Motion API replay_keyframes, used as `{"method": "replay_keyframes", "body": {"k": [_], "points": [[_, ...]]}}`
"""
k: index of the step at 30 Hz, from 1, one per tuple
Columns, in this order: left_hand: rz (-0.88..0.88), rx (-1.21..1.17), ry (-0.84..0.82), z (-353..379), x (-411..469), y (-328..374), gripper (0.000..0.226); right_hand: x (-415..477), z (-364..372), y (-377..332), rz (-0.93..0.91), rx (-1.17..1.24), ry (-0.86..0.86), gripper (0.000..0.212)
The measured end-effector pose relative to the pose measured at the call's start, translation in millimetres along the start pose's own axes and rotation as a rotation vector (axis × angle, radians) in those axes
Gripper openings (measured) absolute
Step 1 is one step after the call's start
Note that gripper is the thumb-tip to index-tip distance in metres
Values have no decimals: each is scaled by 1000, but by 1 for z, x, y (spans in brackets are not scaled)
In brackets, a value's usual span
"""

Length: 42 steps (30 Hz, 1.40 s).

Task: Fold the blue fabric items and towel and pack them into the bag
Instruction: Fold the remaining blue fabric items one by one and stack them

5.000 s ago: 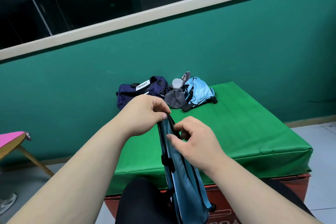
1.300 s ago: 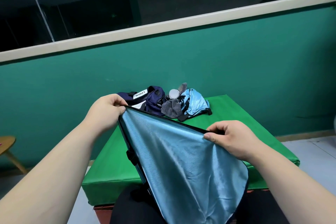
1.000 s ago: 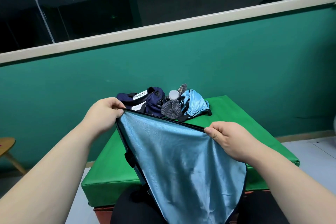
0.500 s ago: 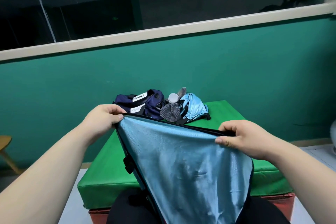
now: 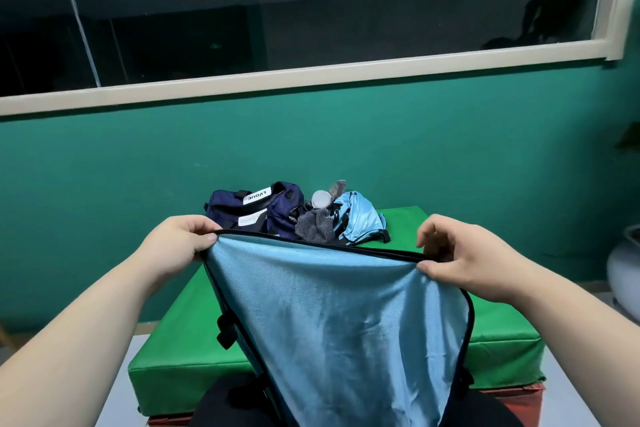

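A light blue fabric item [image 5: 346,329] with black trim hangs stretched in front of me, over my lap. My left hand [image 5: 181,244] pinches its top left corner. My right hand [image 5: 460,258] pinches the top right corner, with the other fingers lifted loosely. Behind, on the green mat [image 5: 498,354], lies a navy bag [image 5: 256,208] with a white label. Next to it are a grey towel [image 5: 317,227] and a second light blue fabric item [image 5: 360,222], bunched up.
A white round lid or container [image 5: 321,198] sits between the bag and the bunched blue fabric. The mat stands against a green wall under a dark window. A grey pot [image 5: 623,270] stands at the right edge.
Five seconds ago the blue item hung narrow between both hands held close together. My hands have moved apart and spread it wide; in the last second my right hand shifted further right.
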<state>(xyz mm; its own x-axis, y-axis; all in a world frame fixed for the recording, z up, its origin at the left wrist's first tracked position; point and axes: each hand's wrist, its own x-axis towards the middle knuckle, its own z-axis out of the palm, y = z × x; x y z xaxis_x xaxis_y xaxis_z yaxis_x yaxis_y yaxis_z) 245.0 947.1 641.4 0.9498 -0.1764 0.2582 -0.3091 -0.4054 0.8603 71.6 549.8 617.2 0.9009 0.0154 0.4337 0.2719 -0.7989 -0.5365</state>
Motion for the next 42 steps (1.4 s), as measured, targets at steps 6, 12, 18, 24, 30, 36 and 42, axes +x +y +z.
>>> {"method": "replay_keyframes", "body": {"k": [6,12,18,24,30,36,42], "points": [[-28,-4,15,-7,-1,-4,19,-2,-5,-6,10,-7,-37,23],[-22,19,11,-7,-3,-4,17,-1,-4,-7,40,-140,-64,22],[-33,20,-2,-9,-3,-7,16,1,-10,-6,107,-116,-50,27],[-13,119,14,-10,-1,-5,22,9,-26,-9,102,-207,-94,37],[24,239,-90,-14,-14,11,10,16,-36,-1,105,-302,18,28],[-24,133,-168,-9,-20,24,23,21,-47,7,98,-307,75,22],[-53,49,-303,-13,-16,19,12,24,-61,11,99,-421,-84,22]]}}
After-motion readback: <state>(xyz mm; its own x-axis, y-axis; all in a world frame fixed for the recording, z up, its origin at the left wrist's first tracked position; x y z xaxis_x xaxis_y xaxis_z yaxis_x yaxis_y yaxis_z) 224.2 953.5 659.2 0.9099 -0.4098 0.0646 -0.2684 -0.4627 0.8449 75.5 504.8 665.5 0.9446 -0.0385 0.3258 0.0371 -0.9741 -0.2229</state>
